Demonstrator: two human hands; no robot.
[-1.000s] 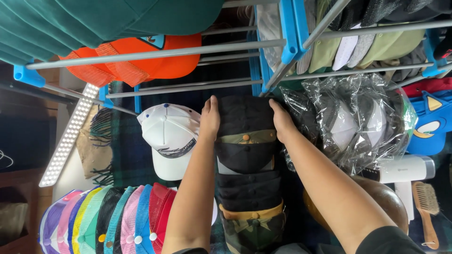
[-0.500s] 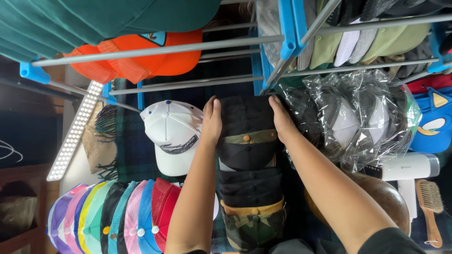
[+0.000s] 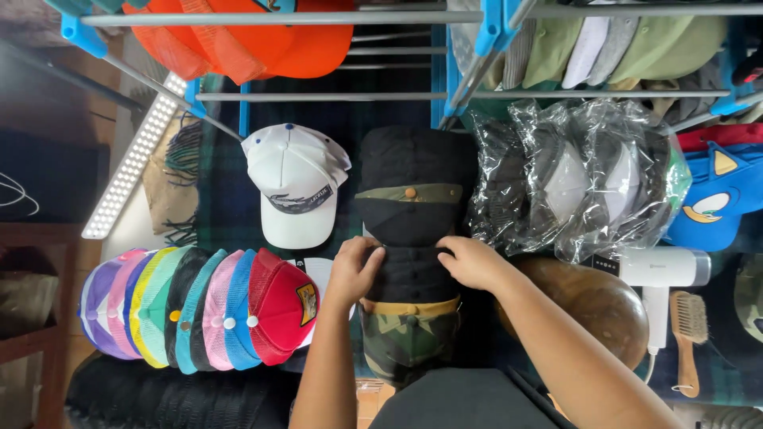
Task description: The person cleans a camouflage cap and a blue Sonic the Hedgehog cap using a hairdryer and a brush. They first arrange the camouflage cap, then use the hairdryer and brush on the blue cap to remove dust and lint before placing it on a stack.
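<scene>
A row of nested dark caps (image 3: pixel 413 214) lies in the middle, black ones at the top, a black quilted one (image 3: pixel 409 274) below, and a camouflage cap (image 3: pixel 409 342) nearest me. My left hand (image 3: pixel 355 270) grips the left side of the black quilted cap. My right hand (image 3: pixel 470 262) holds its right side. Both hands pinch the cap between fingers and thumb. A white cap (image 3: pixel 296 184) rests just left of the row.
A fanned row of coloured mesh caps (image 3: pixel 207 310) lies at the lower left. Plastic-wrapped caps (image 3: pixel 572 179) sit at the right, by a white hair dryer (image 3: pixel 660 274) and a wooden brush (image 3: pixel 690 334). Orange caps (image 3: pixel 254 40) hang on a blue-and-grey rack (image 3: pixel 318 17) above.
Both hands have slid down from the upper black cap to the black quilted cap lower in the row. The view has shifted upward slightly.
</scene>
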